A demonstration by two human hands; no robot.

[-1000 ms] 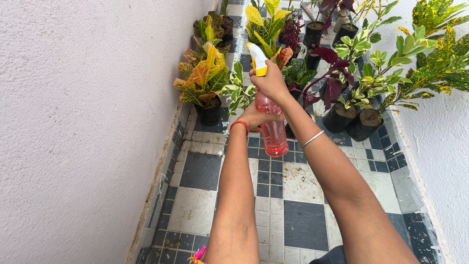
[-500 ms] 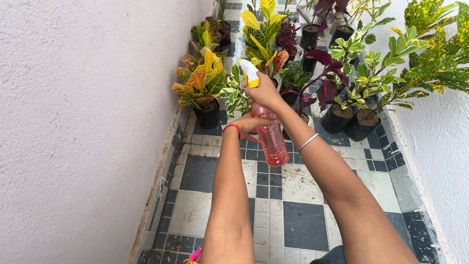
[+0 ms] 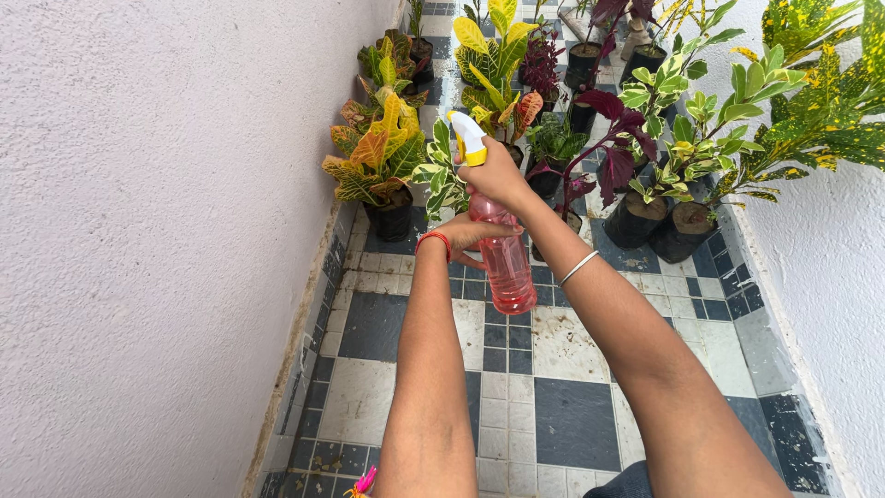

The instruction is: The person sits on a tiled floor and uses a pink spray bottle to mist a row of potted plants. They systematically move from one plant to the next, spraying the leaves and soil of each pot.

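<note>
Head view: my right hand clamps the pink spray bottle upright, left hand cupping its side, nozzle toward the croton

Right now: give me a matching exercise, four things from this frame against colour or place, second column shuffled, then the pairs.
Things:
1. spray bottle
2. spray head
3. left hand
4. right hand

Descriptions:
A. grips the neck below the trigger
B. white and yellow
C. clear pink body
D. supports the bottle's side, red band at the wrist

Pairs: 1-C, 2-B, 3-D, 4-A
</note>
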